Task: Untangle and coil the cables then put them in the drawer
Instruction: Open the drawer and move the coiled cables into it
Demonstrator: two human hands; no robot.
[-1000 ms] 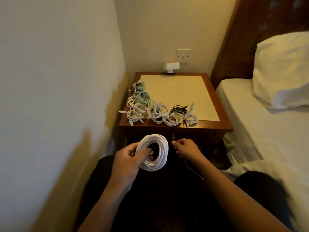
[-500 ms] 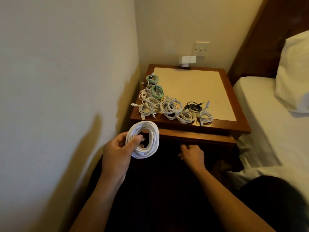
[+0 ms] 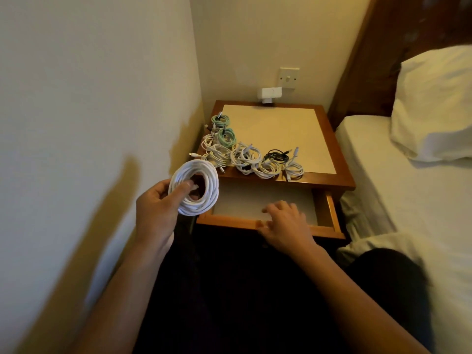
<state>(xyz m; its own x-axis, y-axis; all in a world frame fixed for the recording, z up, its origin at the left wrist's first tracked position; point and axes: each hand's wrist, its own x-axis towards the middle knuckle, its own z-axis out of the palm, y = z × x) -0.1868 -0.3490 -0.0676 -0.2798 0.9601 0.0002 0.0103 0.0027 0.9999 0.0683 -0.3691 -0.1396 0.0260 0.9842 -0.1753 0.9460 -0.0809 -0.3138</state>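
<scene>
At the open drawer (image 3: 229, 221), left hand (image 3: 156, 213) holds a white coil (image 3: 204, 206).

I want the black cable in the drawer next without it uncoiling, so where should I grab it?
Probably pinch the black cable across its bunched loops, coming from above and behind with the right hand, now on the drawer. It lies flat on the nightstand, with white coils crowding its front and left, while its back side is bare.
</scene>
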